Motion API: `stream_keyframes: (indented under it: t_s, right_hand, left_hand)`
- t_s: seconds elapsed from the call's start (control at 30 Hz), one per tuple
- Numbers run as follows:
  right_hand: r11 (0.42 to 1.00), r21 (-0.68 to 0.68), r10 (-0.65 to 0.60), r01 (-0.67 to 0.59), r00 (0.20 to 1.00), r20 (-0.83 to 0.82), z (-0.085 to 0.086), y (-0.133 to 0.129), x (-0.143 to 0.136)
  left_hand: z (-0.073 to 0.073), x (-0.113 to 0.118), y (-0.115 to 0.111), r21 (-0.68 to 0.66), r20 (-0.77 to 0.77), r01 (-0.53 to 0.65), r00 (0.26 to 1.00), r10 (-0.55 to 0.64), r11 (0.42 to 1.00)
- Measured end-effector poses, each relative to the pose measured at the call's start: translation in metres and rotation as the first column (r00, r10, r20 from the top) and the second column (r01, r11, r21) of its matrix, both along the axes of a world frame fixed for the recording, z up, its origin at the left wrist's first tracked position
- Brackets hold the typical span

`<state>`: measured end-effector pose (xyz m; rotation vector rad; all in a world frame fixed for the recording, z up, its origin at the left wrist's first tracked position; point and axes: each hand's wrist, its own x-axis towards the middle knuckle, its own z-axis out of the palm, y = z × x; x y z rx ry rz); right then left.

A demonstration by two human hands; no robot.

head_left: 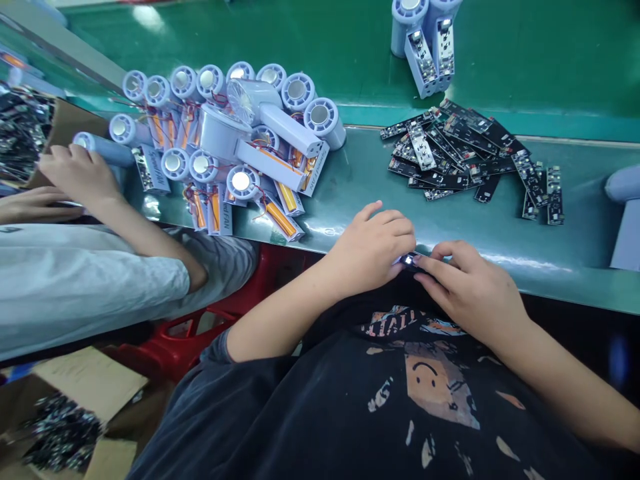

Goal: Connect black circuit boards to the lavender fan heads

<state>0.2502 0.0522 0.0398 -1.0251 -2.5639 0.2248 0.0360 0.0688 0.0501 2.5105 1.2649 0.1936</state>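
At the table's near edge, my left hand is closed, with its fingertips at the left end of a small dark circuit board. My right hand pinches the board's other end between thumb and fingers. A bright white spot shows on the board, and a bit of pale violet glints by my left fingertips; the rest is hidden by the hands. Just beyond lies a loose pile of black circuit boards. Left of my hands, many lavender handheld fans are grouped, several with orange battery cells and red wires exposed.
Two fans with boards in their handles stand at the back on the green table. Another lavender fan lies at the right edge. A co-worker's hand is at the left, near a box of boards. An open carton sits below.
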Motion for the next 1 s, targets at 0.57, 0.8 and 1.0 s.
stream_keyframes:
  t_s: [0.57, 0.8, 1.0]
  right_hand:
    - [0.991, -0.130, 0.035, -0.045, 0.996, -0.078, -0.006, 0.016, -0.001]
    - [0.991, -0.124, 0.035, -0.049, 0.993, -0.110, -0.006, 0.014, -0.005]
    - [0.998, -0.068, -0.012, 0.010, 0.999, -0.037, -0.005, 0.011, -0.005]
  left_hand:
    - [-0.014, -0.007, -0.001, -0.032, 0.139, -0.021, 0.990, 0.025, 0.999]
    - [-0.014, -0.006, -0.002, -0.021, 0.109, -0.034, 0.993, 0.036, 0.999]
    - [-0.010, -0.004, -0.002, -0.056, 0.133, -0.007, 0.991, 0.014, 0.998]
